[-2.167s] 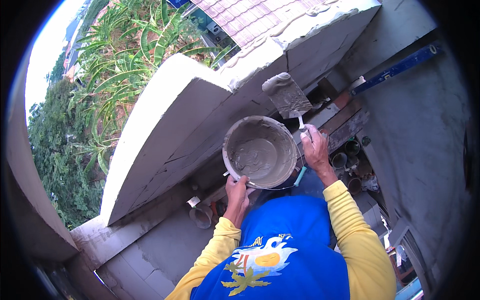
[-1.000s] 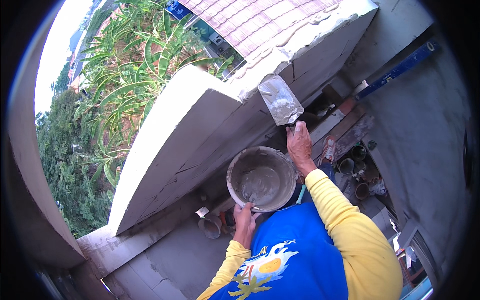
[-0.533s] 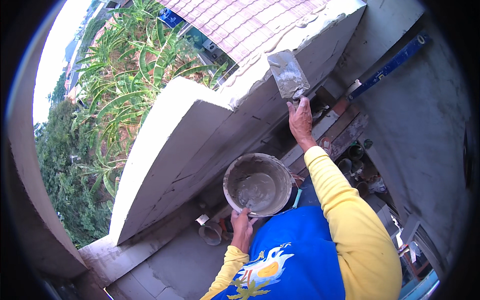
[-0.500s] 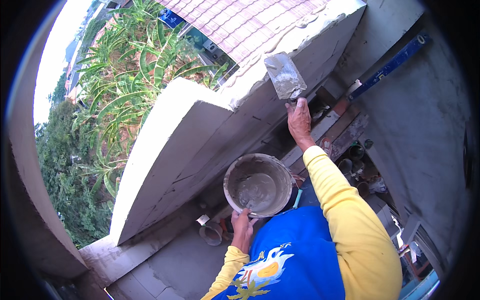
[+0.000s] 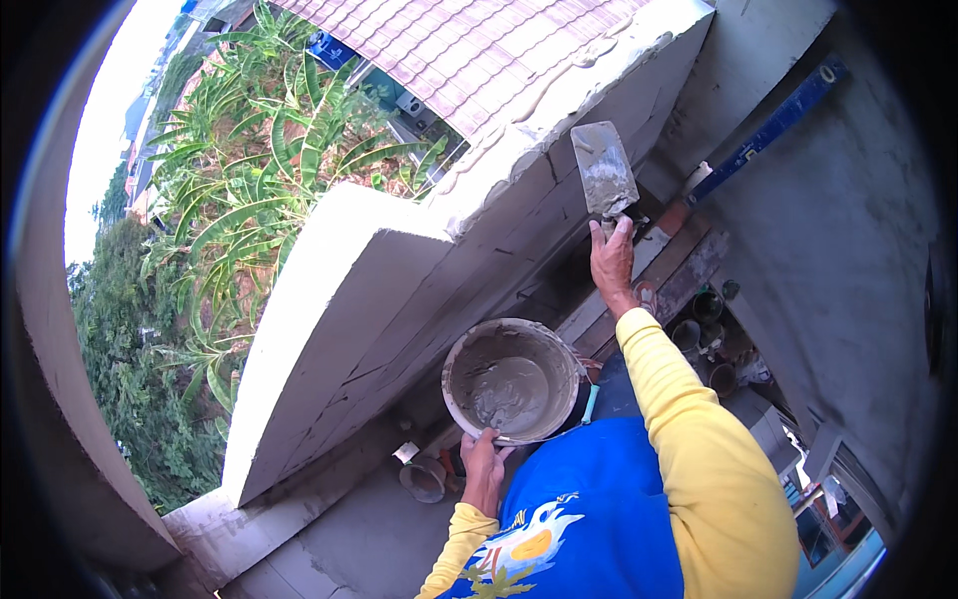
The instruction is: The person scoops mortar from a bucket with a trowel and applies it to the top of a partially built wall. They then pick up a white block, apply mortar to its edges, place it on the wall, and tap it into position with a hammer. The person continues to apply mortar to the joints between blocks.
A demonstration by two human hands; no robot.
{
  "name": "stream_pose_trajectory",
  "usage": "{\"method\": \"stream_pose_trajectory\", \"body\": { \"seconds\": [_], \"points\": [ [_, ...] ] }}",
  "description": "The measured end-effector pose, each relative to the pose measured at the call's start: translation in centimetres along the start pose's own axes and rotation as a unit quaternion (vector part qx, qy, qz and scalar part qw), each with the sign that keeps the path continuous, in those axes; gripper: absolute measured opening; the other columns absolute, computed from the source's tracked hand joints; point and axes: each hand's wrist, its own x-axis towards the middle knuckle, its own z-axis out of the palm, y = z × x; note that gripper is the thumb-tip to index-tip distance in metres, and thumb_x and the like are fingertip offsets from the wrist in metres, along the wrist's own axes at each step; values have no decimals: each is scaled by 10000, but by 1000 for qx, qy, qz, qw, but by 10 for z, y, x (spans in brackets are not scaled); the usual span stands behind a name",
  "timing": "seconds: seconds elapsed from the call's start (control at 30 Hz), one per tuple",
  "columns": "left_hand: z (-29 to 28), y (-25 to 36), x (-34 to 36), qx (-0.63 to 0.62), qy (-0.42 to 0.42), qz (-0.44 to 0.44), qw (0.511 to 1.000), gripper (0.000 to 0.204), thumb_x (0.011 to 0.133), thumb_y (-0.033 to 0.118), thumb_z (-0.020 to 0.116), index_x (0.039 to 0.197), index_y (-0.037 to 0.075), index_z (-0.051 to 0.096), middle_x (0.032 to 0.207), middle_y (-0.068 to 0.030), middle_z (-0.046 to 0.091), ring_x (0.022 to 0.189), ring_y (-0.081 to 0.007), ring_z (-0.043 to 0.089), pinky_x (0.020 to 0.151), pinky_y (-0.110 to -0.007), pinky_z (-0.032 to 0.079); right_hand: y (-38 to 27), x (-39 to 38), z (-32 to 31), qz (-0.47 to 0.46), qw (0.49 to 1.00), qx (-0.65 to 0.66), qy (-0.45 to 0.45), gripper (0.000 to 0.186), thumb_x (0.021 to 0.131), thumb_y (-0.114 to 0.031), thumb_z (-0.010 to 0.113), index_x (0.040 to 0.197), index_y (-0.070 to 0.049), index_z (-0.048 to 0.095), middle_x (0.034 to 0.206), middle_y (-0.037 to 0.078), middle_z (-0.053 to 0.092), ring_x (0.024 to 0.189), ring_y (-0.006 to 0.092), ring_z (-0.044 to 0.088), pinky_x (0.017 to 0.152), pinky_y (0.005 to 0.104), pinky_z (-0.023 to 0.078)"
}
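The person at work here wears a blue shirt [image 5: 589,509] with long yellow sleeves. The left hand [image 5: 482,469] is closed on the near rim of a round bucket [image 5: 554,361], its thumb over the edge. That bucket sits in front of the person's body with its mouth facing up, and soft grey mortar [image 5: 507,391] covers its bottom, with more smeared up the sides. A turquoise grip [image 5: 590,404] on the wire handle hangs at the bucket's right side.

The right hand [image 5: 613,262] is gripping the handle of a trowel [image 5: 606,175], held out beyond the bucket and to its right. The blade points away from the person, with grey mortar smeared over its face. It lies in front of the low wall [image 5: 419,280] as I see it, though I cannot tell whether the two touch.

Lumpy pale mortar runs along the top of that wall, with a tiled roof [image 5: 469,50] and green plants [image 5: 264,170] beyond. To the right, a long blue bar [image 5: 763,135] stands out against the grey, and a small tub [image 5: 423,479] lies left of the left hand
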Motion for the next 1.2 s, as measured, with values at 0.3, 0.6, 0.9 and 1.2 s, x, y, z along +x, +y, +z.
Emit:
{"method": "stream_pose_trajectory", "body": {
  "seconds": [0.3, 0.6, 0.9, 1.2],
  "points": [
    [11, 1, -8, 18, -12, 3, 1000, 483, 910, -42, 604, 1374, 32, 493, 1293, -170, 621, 1149, -357, 686, 913, -639, 622, -2, 82, 20, -32, 998, -36, -47, 358, 1027, -224, 696, 1149, 27, 474, 1066, 297, 600, 1058, 504, 607, 920, 555, 491],
    [32, 5, -7, 6, -8, -5, 1000, 474, 921, -65, 584, 1377, 35, 502, 1287, -172, 630, 1171, -374, 683, 939, -644, 624, 18, -23, -52, 126, 985, 81, -90, 326, 1042, -290, 687, 1160, -19, 549, 1009, 192, 695, 846, 341, 705, 732, 465, 550],
    [44, 9, -3, 10, -26, -1, 1000, 485, 937, -67, 562, 1404, 45, 492, 1330, -181, 624, 1184, -399, 679, 950, -651, 618, -58, 96, -53, 192, 830, 433, -293, 315, 1144, -376, 500, 1110, -84, 613, 784, -4, 564, 616, 78, 544, 555, 252, 474],
    [47, 10, 2, 6, -48, 2, 999, 482, 924, -56, 579, 1390, 30, 492, 1338, -178, 612, 1202, -382, 668, 961, -656, 609, 32, -1, -89, 211, 914, 87, -337, 373, 1116, -428, 535, 1104, -65, 621, 777, 55, 621, 611, 188, 613, 577, 338, 512]
  ]
}}
